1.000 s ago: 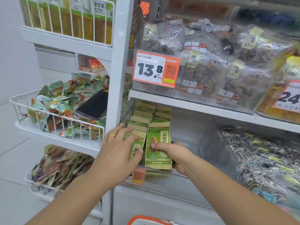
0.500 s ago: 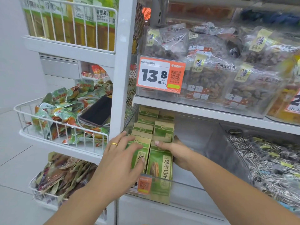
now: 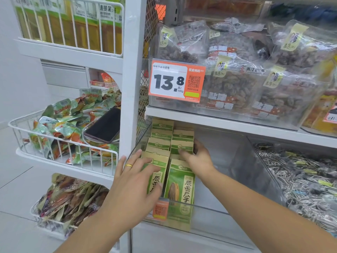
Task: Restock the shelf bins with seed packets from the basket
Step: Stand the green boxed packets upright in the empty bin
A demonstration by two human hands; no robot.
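Left hand (image 3: 135,181) resting flat, fingers straight, on front left packet (image 3: 155,177) in clear bin (image 3: 228,181). Right hand (image 3: 197,157) reaching behind right row (image 3: 181,143); grip unclear. Risk: upright packets tipping forward if pushed unevenly.

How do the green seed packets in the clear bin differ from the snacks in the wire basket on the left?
The green seed packets stand upright in two neat rows; the snacks lie in a loose heap. The packets match in green and tan; the snacks mix green, orange and red. A dark phone lies only on the snacks. Both are sealed pouches.
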